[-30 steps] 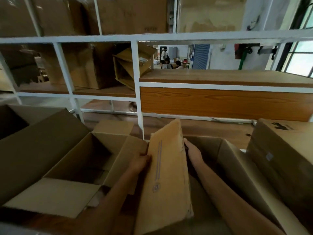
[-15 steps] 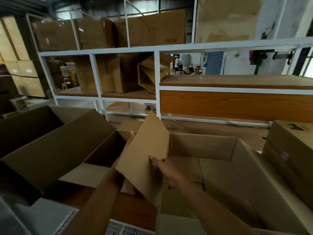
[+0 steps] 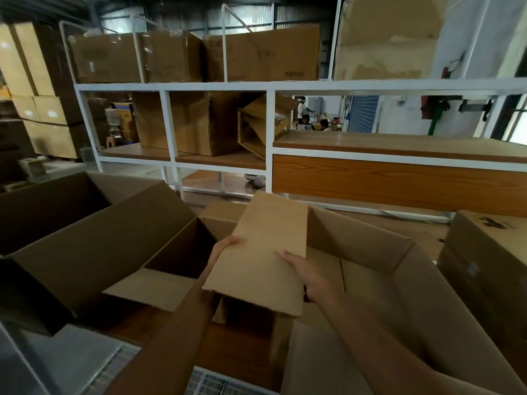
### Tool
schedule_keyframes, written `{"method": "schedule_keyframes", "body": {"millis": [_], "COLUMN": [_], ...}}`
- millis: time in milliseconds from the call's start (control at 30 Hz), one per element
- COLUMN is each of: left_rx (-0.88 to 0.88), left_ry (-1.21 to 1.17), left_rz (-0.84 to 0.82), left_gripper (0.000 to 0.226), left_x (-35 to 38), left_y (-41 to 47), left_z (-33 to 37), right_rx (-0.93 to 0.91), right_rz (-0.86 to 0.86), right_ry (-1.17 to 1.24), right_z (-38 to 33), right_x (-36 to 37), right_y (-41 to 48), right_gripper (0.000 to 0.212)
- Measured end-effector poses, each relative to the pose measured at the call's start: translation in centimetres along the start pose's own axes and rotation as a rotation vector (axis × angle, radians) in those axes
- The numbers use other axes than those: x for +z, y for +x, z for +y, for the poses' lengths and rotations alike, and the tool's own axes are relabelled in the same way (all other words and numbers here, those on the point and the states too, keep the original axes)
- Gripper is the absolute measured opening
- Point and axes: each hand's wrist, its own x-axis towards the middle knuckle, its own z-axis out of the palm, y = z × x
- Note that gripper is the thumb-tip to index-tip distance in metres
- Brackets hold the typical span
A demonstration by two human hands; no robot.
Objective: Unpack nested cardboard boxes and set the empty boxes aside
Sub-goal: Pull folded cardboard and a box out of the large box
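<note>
I hold a small brown cardboard box between both hands, tilted, over the left rim of a large open cardboard box. My left hand grips its left edge, fingers over the top face. My right hand grips its right side. The small box's open lower end faces me. Left of it lies another big open box with its flaps spread, and a smaller open box sits beside that.
A closed carton stands at the right. Behind is a white metal rack with wooden shelves and several cartons. A metal grate shows at the bottom edge. People sit far off behind the rack.
The small box has come up out of the large box and swung leftward and flatter. My left hand moved from its front to its left edge. The camera has tilted upward.
</note>
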Motion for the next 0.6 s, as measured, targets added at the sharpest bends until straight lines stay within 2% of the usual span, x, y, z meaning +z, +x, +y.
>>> {"method": "schedule_keyframes", "body": {"millis": [100,133,233,367,467,600], "left_rx": [-0.106,-0.150,-0.214,-0.219,-0.206,-0.169], "left_ry": [0.021,0.020,0.150,0.487,0.520,0.669], "left_rz": [-0.096,-0.124,-0.144,-0.148,-0.150,-0.147], "left_gripper": [0.045,0.039,0.040,0.047,0.016,0.016], "left_x": [1.7,2.1,3.8,3.9,5.5,6.7], "left_y": [-0.5,-0.1,0.8,5.2,3.7,3.0], "left_z": [-0.2,-0.7,-1.9,-5.3,-4.9,-4.7], "right_rx": [-0.030,-0.038,-0.052,-0.064,-0.069,-0.085], "right_rz": [0.095,0.123,0.183,0.261,0.266,0.285], "right_ry": [-0.082,-0.103,-0.158,-0.255,-0.294,-0.331], "right_z": [-2.5,-3.3,-4.8,-4.9,-4.6,-3.8], "right_x": [-1.7,-2.3,-3.1,-2.5,-2.1,-1.4], "right_y": [-0.9,-1.1,-1.3,-0.8,-0.2,1.2], "right_gripper": [0.033,0.026,0.022,0.009,0.006,0.011]}}
